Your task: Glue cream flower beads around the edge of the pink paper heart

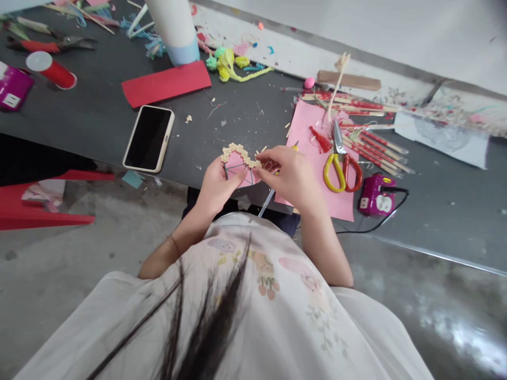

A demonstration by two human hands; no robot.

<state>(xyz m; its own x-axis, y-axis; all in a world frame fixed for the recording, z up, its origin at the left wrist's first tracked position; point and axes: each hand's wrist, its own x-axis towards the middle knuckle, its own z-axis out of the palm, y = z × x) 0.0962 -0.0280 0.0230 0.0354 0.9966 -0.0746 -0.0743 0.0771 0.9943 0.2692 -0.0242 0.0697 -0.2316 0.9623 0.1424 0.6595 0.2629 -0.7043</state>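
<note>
My left hand grips a pink heart-shaped piece at its left and lower side, thumb on its face. Dark lines cross the pink face, and small cream-coloured bits form a bumpy border along its upper edge. My right hand is closed in a pinch at the right end of that border; what lies between its fingertips is too small to make out. A slim pen-like tool shows below the right hand, with yellow parts near the fingers; whether the hand holds it is unclear.
Right of my hands, yellow-and-red-handled scissors lie on pink paper, near bundled sticks and a purple box with a cable. To the left are a phone, red strip, white-and-blue cylinder and red spool.
</note>
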